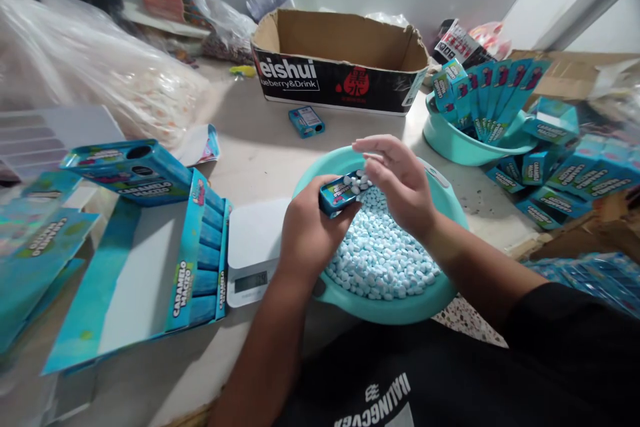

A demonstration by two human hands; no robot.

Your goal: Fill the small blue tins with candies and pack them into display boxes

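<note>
In the head view my left hand (311,223) is closed round a small blue candy box (336,196), held tilted over a turquoise basin (387,312). White candies (358,181) lie at the open end of the box. Close beside that end is my right hand (400,180), its fingers stretched out and slightly curved; whether any candies touch its palm is hidden. Many pale blue and white candies (383,260) fill the lower part of the basin. Left of the basin stands a white digital scale (257,233), its display too blurred to read.
A blue display carton (183,267) with several small boxes stands at left. Behind the basin are a single blue box (307,121) and a large black cardboard box (335,83). At right, a smaller turquoise basin (470,150) holds blue packs, beside stacked boxes (595,167).
</note>
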